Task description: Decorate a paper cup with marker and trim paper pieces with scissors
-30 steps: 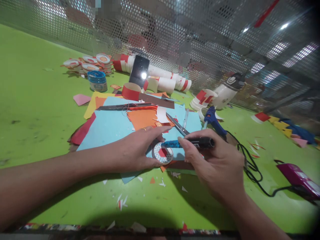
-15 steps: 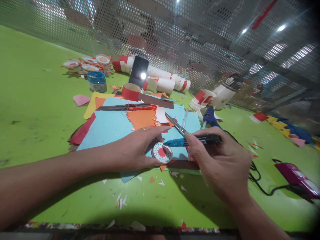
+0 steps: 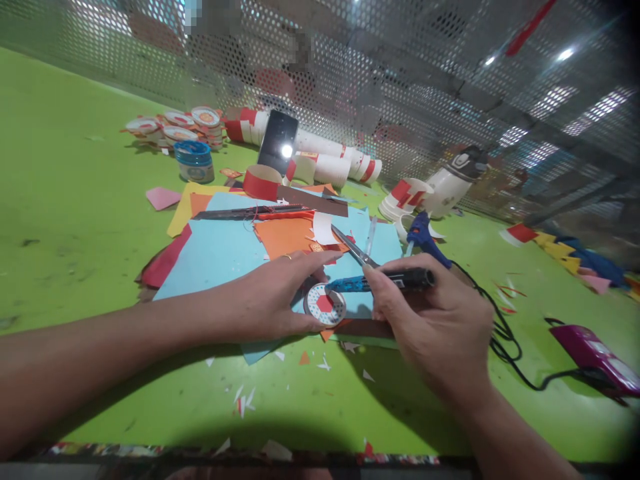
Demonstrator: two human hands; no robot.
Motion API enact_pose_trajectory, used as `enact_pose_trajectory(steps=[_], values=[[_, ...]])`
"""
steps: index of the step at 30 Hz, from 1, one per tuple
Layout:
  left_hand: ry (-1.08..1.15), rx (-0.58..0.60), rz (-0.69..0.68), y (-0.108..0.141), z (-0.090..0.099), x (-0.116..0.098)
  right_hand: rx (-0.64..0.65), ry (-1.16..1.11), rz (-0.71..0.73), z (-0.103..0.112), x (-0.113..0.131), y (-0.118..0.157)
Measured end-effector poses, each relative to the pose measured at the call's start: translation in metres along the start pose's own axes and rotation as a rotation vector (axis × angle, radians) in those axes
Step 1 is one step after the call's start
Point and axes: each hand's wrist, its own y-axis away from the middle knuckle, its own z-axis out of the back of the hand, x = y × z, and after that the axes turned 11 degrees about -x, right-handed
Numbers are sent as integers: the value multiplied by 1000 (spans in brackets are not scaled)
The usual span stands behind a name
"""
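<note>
Between its thumb and fingers, my left hand (image 3: 280, 293) grips a small round disc (image 3: 325, 305) with a red hexagon at its middle and blue dots around it. My right hand (image 3: 430, 320) holds a black marker (image 3: 400, 281) with blue smears, its tip at the disc's upper edge. Scissors (image 3: 353, 245) lie just beyond the right hand's fingers, their handles hidden behind it. Beneath the disc are light blue paper sheets (image 3: 210, 260) and some orange paper (image 3: 283, 239).
A cutter (image 3: 250, 213) lies across the papers. Behind stand a blue jar (image 3: 194, 162), a phone (image 3: 278, 142), stacked paper cups (image 3: 325, 170) and decorated discs (image 3: 206, 119). At right are a blue glue gun (image 3: 425, 237), black cable and a purple device (image 3: 597, 357).
My right hand and the marker have shifted slightly left, with the marker's tip now at the disc's upper edge. My left hand and the disc have hardly moved.
</note>
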Motion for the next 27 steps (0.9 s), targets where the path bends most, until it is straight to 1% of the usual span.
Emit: enact_pose_trajectory(steps=[11,17,21,24,27], values=[[18,6,-1,0,0,0,23,16,-13,1,2,0],[22,-2,-8,-1,0,-1,17,30,61,0,4,0],[12,2,0,-1,1,-3,37,42,43,1,4,0],[8,0,5,-1,1,-3,24,18,37,0,3,1],[8,-10,7,0,0,-2,15,7,-11,2,3,1]])
